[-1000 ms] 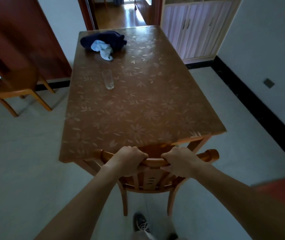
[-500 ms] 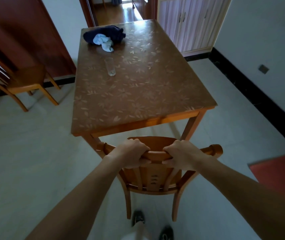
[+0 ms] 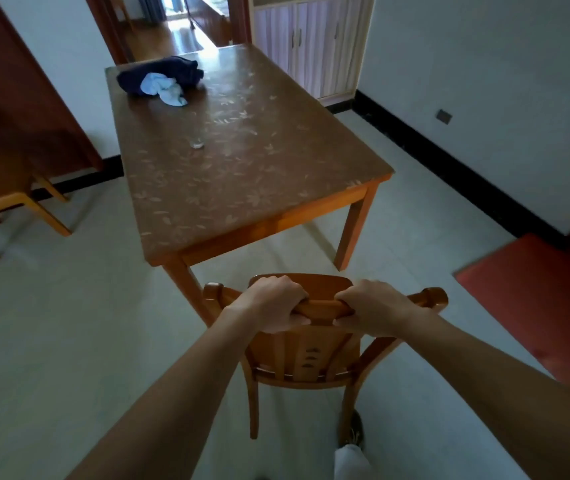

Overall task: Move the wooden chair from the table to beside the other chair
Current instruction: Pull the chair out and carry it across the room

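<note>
The wooden chair [image 3: 306, 358] stands on the pale floor just in front of me, fully clear of the brown flower-patterned table [image 3: 242, 188]. My left hand [image 3: 271, 304] and my right hand [image 3: 373, 306] both grip the chair's curved top rail, side by side near its middle. The other chair [image 3: 3, 199], of the same orange wood, stands at the far left against a dark red door, partly cut off by the frame edge.
On the table lie a dark blue cloth bundle [image 3: 162, 76] with a pale rag and a clear glass [image 3: 196, 142]. A red mat [image 3: 536, 296] covers the floor at right. A black baseboard lines the walls. My foot [image 3: 353, 434] shows under the chair.
The chair has been pulled back out from under the table, toward me, with both hands holding the top rail throughout. The table now appears farther away.
</note>
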The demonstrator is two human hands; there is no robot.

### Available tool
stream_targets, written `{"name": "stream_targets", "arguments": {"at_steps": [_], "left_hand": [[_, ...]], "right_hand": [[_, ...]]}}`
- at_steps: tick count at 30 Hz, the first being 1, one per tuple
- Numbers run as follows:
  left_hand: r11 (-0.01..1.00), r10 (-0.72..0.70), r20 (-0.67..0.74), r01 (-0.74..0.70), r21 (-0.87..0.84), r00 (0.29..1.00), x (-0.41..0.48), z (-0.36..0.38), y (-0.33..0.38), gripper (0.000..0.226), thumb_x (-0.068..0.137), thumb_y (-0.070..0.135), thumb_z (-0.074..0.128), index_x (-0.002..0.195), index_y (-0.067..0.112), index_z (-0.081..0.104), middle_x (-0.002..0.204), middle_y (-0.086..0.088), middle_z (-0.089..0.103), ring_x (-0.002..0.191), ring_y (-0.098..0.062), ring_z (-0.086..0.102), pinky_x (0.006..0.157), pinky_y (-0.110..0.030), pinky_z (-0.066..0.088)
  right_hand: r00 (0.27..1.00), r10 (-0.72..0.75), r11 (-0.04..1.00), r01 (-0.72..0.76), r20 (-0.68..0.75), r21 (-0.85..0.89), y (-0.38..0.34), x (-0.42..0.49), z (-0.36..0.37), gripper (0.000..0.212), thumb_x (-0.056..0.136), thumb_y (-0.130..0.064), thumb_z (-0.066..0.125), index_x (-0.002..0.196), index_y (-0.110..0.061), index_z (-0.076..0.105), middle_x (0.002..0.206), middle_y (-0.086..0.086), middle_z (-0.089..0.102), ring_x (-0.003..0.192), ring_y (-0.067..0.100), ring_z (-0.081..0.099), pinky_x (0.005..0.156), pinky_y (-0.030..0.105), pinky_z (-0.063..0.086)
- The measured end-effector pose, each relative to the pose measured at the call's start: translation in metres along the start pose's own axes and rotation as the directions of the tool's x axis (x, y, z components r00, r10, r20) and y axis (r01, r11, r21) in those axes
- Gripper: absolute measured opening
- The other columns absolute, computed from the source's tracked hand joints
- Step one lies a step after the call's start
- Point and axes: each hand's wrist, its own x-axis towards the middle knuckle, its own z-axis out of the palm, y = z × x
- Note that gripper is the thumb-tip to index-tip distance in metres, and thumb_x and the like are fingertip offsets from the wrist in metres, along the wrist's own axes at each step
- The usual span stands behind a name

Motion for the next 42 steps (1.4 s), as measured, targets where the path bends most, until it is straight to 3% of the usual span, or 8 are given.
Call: {"name": "stream_targets", "arguments": {"at_steps": [5, 17, 20, 23, 26, 31, 37, 42], "left_hand": [[0.998, 0.061, 0.084, -0.062, 0.015, 0.995, -0.041, 0.005, -0.009, 0.018, 0.096, 0.044, 0.069, 0.092, 0.027, 0.065, 0.077, 0.007, 0.064, 0.066, -0.009, 0.062, 0.057, -0.021, 0.047], [0.992, 0.114, 0.179, -0.121, 0.028, 0.977, -0.064, 0.0, -0.021, 0.022, 0.098, 0.044, 0.066, 0.085, 0.028, 0.057, 0.067, 0.01, 0.054, 0.058, -0.009, 0.057, 0.052, -0.023, 0.045], [0.988, 0.147, 0.194, -0.152, 0.012, 0.97, -0.06, -0.004, -0.029, 0.023, 0.099, 0.043, 0.065, 0.087, 0.024, 0.06, 0.067, 0.009, 0.055, 0.059, -0.012, 0.06, 0.054, -0.027, 0.051], [0.978, 0.207, 0.196, -0.201, -0.051, 0.958, -0.047, -0.009, -0.044, 0.023, 0.099, 0.039, 0.065, 0.091, 0.018, 0.066, 0.073, 0.004, 0.062, 0.065, -0.017, 0.066, 0.059, -0.031, 0.056], [0.958, 0.287, 0.223, -0.279, -0.067, 0.932, -0.032, -0.015, -0.06, 0.023, 0.1, 0.037, 0.065, 0.094, 0.015, 0.067, 0.079, -0.002, 0.067, 0.067, -0.018, 0.067, 0.059, -0.029, 0.054], [0.919, 0.394, 0.201, -0.386, -0.08, 0.897, -0.018, -0.037, -0.076, 0.022, 0.101, 0.039, 0.063, 0.087, 0.022, 0.057, 0.079, -0.002, 0.067, 0.065, -0.016, 0.064, 0.061, -0.028, 0.055], [0.907, 0.421, 0.155, -0.412, -0.09, 0.894, -0.028, -0.083, -0.084, 0.023, 0.097, 0.046, 0.065, 0.089, 0.024, 0.06, 0.07, 0.012, 0.051, 0.059, -0.003, 0.048, 0.057, -0.021, 0.041], [0.94, 0.341, 0.173, -0.332, -0.082, 0.924, -0.072, -0.098, -0.079, 0.024, 0.095, 0.049, 0.067, 0.082, 0.03, 0.06, 0.069, 0.015, 0.051, 0.061, -0.005, 0.052, 0.055, -0.022, 0.039]], "right_hand": [[0.995, 0.098, 0.995, -0.096, -0.029, 0.039, -0.052, -0.018, 0.032, 0.027, 0.097, -0.034, 0.068, 0.075, -0.033, 0.052, 0.065, -0.014, 0.052, 0.056, 0.002, 0.052, 0.057, 0.02, 0.041], [0.956, 0.295, 0.956, -0.294, -0.011, 0.014, -0.109, -0.009, 0.05, 0.026, 0.095, -0.023, 0.068, 0.079, -0.03, 0.049, 0.076, -0.004, 0.058, 0.064, 0.013, 0.059, 0.054, 0.025, 0.043], [0.942, 0.33, 0.943, -0.332, 0.064, 0.018, -0.109, 0.003, 0.044, 0.024, 0.094, -0.033, 0.068, 0.076, -0.033, 0.053, 0.073, -0.004, 0.061, 0.062, 0.013, 0.062, 0.055, 0.024, 0.05], [0.927, 0.375, 0.926, -0.374, 0.011, -0.052, -0.109, 0.015, 0.037, 0.032, 0.093, -0.047, 0.068, 0.07, -0.032, 0.052, 0.066, -0.008, 0.058, 0.057, 0.008, 0.059, 0.052, 0.022, 0.044], [0.899, 0.435, 0.893, -0.438, -0.049, -0.103, -0.114, 0.023, 0.03, 0.03, 0.094, -0.039, 0.065, 0.069, -0.03, 0.053, 0.063, -0.009, 0.055, 0.054, 0.006, 0.055, 0.053, 0.022, 0.044], [0.891, 0.446, 0.88, -0.453, -0.083, -0.144, -0.122, 0.031, 0.002, 0.024, 0.094, -0.036, 0.064, 0.073, -0.029, 0.056, 0.062, -0.01, 0.05, 0.058, 0.011, 0.056, 0.064, 0.027, 0.052], [0.878, 0.469, 0.874, -0.477, -0.091, -0.097, -0.138, 0.033, -0.035, 0.022, 0.081, -0.037, 0.062, 0.062, -0.028, 0.055, 0.055, -0.009, 0.053, 0.046, 0.005, 0.051, 0.048, 0.021, 0.031], [0.923, 0.371, 0.919, -0.381, -0.103, -0.103, -0.168, 0.024, -0.042, 0.025, 0.085, -0.041, 0.064, 0.064, -0.028, 0.056, 0.056, -0.01, 0.052, 0.046, 0.006, 0.05, 0.048, 0.022, 0.039]]}}
